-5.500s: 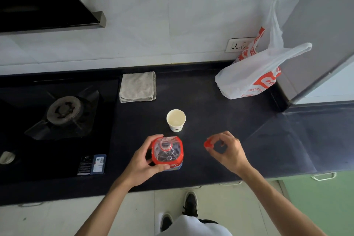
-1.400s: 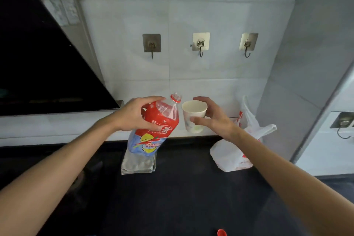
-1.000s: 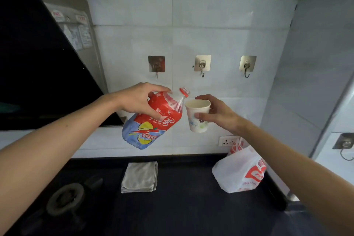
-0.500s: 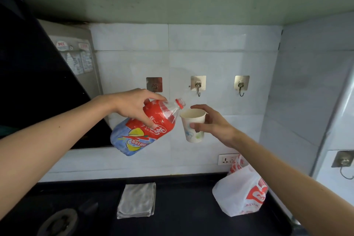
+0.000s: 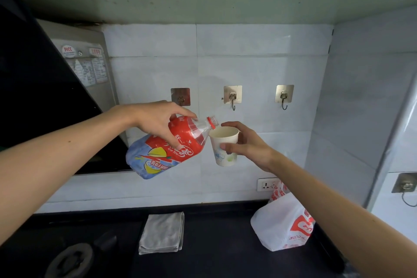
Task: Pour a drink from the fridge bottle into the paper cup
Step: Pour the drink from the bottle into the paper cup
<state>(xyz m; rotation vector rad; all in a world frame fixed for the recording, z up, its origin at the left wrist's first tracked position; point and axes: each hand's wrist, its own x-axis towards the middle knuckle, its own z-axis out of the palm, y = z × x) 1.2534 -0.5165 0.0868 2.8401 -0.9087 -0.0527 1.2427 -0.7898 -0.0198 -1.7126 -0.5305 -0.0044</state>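
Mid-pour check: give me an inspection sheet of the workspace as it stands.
Surface: dark counter, low in view beneath the hands.
Job's things: ice tea bottle tilted, mouth at the paper cup rim; both held in the air; no stream visible.
Clutter: folded cloth, plastic bag, burner on the counter.
Hands: left hand grips the bottle; right hand holds the cup.
Cables: nothing seen.
Surroundings: tiled wall, three hooks, socket, range hood at left.

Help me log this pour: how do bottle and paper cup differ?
The bottle is tilted, mouth toward the paper cup, which is near upright. The bottle is clear plastic with a red and blue label; the paper cup is white with a faint print. The left hand holds the bottle, the right hand the paper cup. Both are held in mid-air.
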